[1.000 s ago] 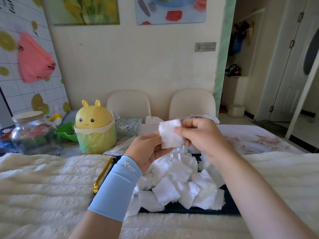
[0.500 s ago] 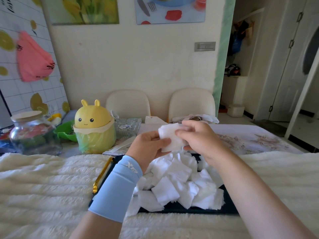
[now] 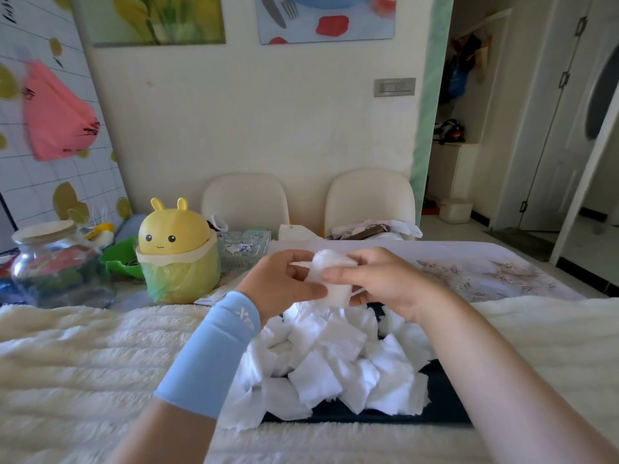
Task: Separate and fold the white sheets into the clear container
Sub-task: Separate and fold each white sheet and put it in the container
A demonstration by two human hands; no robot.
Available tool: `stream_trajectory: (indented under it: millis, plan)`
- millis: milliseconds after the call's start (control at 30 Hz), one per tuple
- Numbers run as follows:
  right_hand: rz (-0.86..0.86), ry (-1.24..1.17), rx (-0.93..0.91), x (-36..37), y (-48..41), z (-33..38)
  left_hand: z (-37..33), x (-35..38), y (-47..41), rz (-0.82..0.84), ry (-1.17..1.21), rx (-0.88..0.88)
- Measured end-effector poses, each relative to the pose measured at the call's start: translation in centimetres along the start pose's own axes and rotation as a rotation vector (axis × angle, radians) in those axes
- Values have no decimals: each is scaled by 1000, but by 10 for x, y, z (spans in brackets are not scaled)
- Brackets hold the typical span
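A small white sheet (image 3: 330,276) is held in the air above the table's middle, bent and partly folded over. My left hand (image 3: 283,283), with a light blue sleeve on the wrist, pinches its left side. My right hand (image 3: 378,279) pinches its right side with thumb and fingers. Below them a pile of white sheets (image 3: 335,363) lies heaped on a dark tray (image 3: 442,393). A clear glass dish (image 3: 243,247) stands behind, beside the yellow bin.
A fluffy cream cover (image 3: 83,363) spreads over the near table. At the left stand a yellow bunny-shaped bin (image 3: 177,252), a green bowl (image 3: 122,259) and a glass jar (image 3: 55,262). Two cream chairs (image 3: 368,199) stand against the far wall. A doorway opens on the right.
The sheet was flat and upright between my hands; now it is bent over and crumpled smaller. Both hands have moved slightly down and closer together.
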State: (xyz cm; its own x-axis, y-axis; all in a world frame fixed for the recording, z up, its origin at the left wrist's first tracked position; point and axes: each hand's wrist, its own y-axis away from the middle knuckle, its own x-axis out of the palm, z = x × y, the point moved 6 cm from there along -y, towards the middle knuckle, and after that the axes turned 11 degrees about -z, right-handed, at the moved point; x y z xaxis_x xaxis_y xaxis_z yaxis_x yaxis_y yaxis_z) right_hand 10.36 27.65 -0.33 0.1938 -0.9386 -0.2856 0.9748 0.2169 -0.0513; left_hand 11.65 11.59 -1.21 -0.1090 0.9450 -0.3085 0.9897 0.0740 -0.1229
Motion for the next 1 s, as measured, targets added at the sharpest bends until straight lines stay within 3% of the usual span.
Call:
stream_trajectory:
  millis: [200,300,400,533,667,867,1000]
  plan:
    - [-76,184,-9,-27,-53,28,-31,-4,-60,10,-80,0]
    - [-228,396,-47,-42,-90,30,-21,-9,-102,-64,-304,-15]
    - [-239,588,-11,-35,-123,16,-5,-8,-132,-88,-592,7]
    - [-190,930,57,-14,-152,-9,20,13,-149,75,-904,80]
    - [-161,1103,160,0,-172,-33,44,21,-163,181,-991,70]
    - [-151,1098,249,22,-190,-55,61,22,-171,172,-1018,130]
    - [-98,812,382,36,-193,-67,66,21,-168,163,-996,135]
